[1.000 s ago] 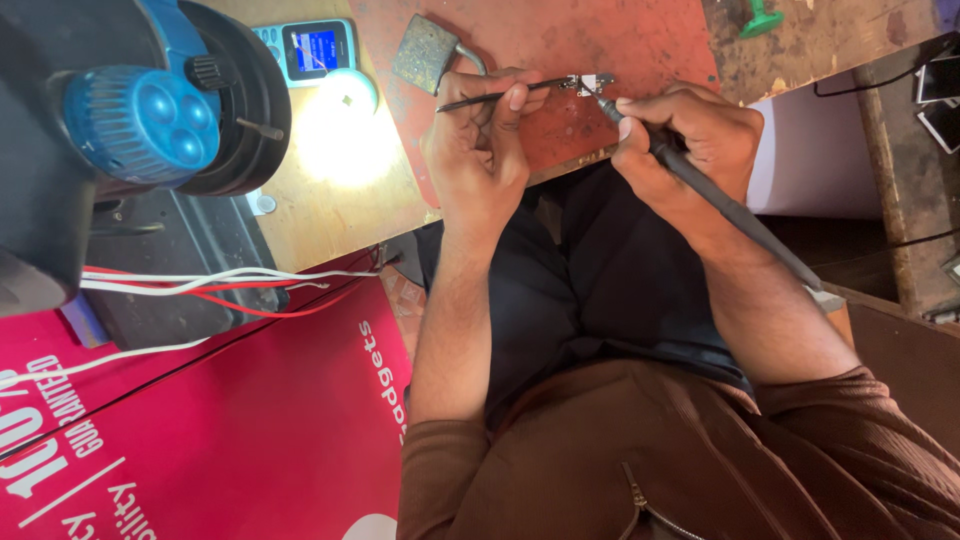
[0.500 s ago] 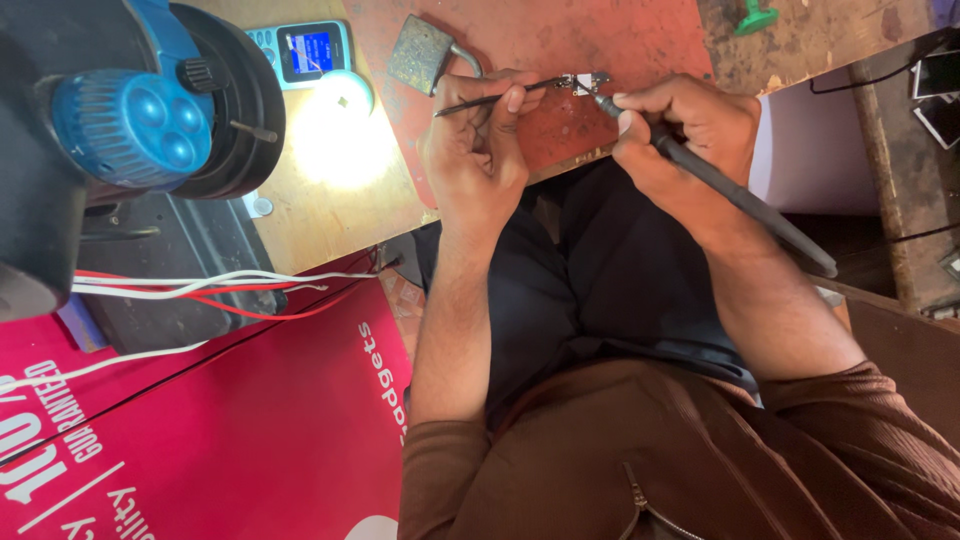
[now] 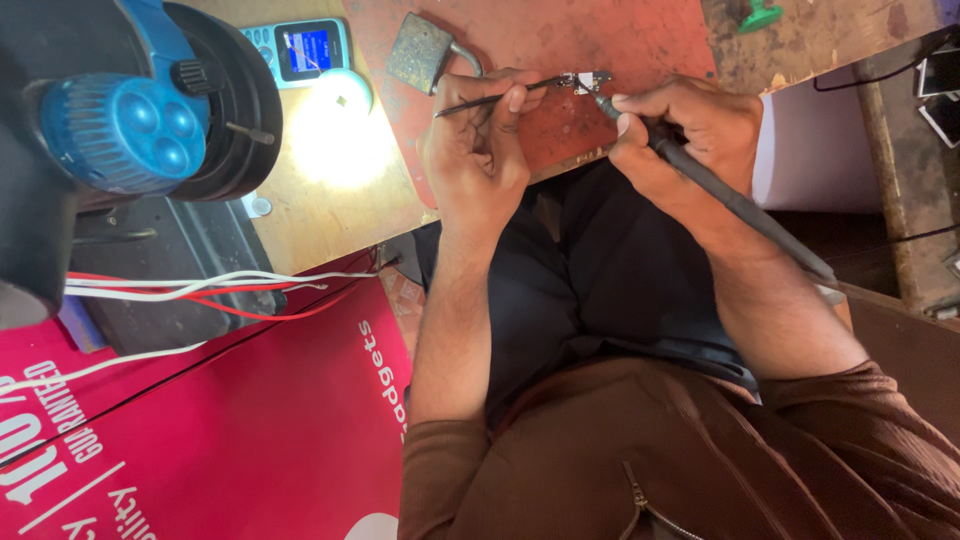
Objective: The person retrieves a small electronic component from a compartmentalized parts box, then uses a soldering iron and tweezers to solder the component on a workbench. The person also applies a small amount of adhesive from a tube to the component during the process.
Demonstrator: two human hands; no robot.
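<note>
My left hand [image 3: 478, 150] pinches thin black tweezers [image 3: 500, 97], whose tips reach a tiny circuit board [image 3: 583, 79] lying on a red work mat [image 3: 540, 35]. A dark soldering iron [image 3: 745, 208] is gripped like a pen in my right hand [image 3: 690, 135]. Its tip touches the small board from the right. The iron's handle runs down and to the right over my forearm. Both hands rest at the table's near edge, above my lap.
A small phone with a lit screen [image 3: 300, 48] and a bright lamp spot [image 3: 340, 135] lie on the wooden table. A worn metal block [image 3: 420, 52] sits on the mat. A blue and black machine [image 3: 130, 130], red and white wires [image 3: 200, 290] and a red printed sheet [image 3: 200, 430] fill the left.
Both hands stay at the small board with their tools. The view has shifted very slightly.
</note>
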